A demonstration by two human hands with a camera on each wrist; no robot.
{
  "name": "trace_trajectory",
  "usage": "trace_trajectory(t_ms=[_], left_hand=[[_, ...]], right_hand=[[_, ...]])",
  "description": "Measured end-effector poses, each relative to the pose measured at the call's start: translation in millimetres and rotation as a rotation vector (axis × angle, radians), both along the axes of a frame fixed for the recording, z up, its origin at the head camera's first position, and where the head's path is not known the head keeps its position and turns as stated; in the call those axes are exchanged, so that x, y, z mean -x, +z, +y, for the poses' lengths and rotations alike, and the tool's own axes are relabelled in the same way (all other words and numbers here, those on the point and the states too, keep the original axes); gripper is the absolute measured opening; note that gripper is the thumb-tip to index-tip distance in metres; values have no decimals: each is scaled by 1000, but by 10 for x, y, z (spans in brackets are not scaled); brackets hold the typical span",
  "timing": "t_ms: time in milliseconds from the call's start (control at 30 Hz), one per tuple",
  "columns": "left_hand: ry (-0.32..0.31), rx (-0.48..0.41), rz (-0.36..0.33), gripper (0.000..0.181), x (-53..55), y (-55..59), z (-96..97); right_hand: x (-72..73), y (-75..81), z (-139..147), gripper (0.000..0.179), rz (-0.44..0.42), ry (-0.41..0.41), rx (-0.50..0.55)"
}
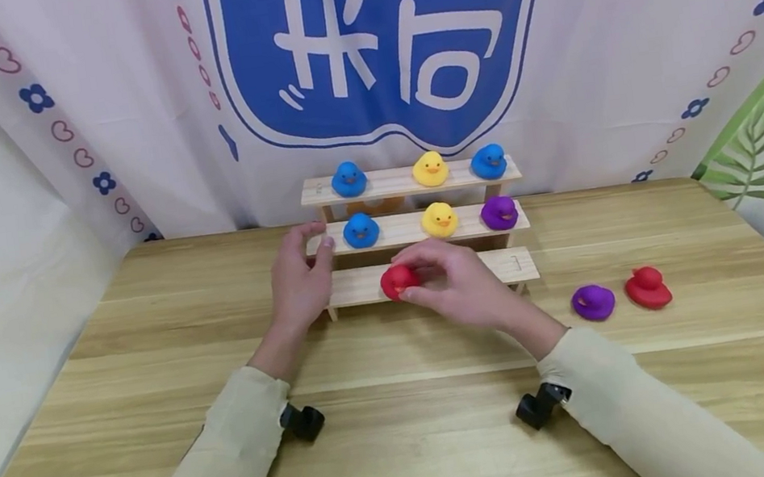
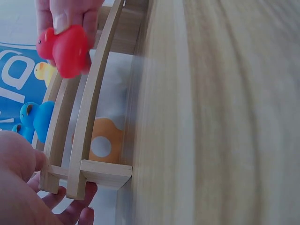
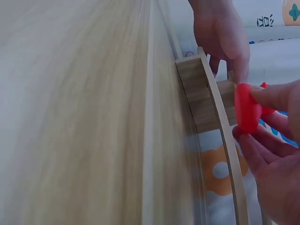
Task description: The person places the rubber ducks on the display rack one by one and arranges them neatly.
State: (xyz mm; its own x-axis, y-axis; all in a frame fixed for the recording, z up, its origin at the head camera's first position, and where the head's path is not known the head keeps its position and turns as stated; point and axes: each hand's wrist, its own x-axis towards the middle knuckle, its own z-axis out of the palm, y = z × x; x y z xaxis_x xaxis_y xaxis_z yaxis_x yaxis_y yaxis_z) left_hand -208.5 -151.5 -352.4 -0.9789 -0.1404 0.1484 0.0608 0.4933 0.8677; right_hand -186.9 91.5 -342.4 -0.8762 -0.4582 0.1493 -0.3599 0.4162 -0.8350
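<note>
My right hand [image 1: 457, 281] pinches a red rubber duck [image 1: 397, 280] between thumb and fingers, just over the lowest step of a three-tier wooden stand [image 1: 359, 283]. In the right wrist view the duck [image 3: 247, 108] is tilted and a little apart from the step. At the stand's left end, my left hand [image 1: 301, 276] grips the edge, its fingers [image 2: 79, 206] curled behind the wood. On the top step sit a blue duck [image 1: 349, 180], a yellow duck [image 1: 430, 170] and another blue duck [image 1: 489, 162]. The middle step carries blue [image 1: 361, 231], yellow [image 1: 440, 220] and purple [image 1: 499, 213] ducks.
Right of the stand, a purple duck [image 1: 593, 302] and a red duck [image 1: 649, 288] lie on the wooden table [image 1: 411, 446]. A printed cloth [image 1: 159, 115] hangs right behind the stand. Small black devices [image 1: 303, 422] are worn at both cuffs.
</note>
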Motion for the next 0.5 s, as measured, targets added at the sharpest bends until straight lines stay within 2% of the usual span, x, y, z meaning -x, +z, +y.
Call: trace_trajectory(t_ms=[133,500], left_hand=[[4,6,-2,41,-1,-1,-6],[-1,22,6,42,4,-8,1]], right_hand=[[23,-18,-83,36,-17,13,-35],[60,-52,-263,37,20,13,-90]])
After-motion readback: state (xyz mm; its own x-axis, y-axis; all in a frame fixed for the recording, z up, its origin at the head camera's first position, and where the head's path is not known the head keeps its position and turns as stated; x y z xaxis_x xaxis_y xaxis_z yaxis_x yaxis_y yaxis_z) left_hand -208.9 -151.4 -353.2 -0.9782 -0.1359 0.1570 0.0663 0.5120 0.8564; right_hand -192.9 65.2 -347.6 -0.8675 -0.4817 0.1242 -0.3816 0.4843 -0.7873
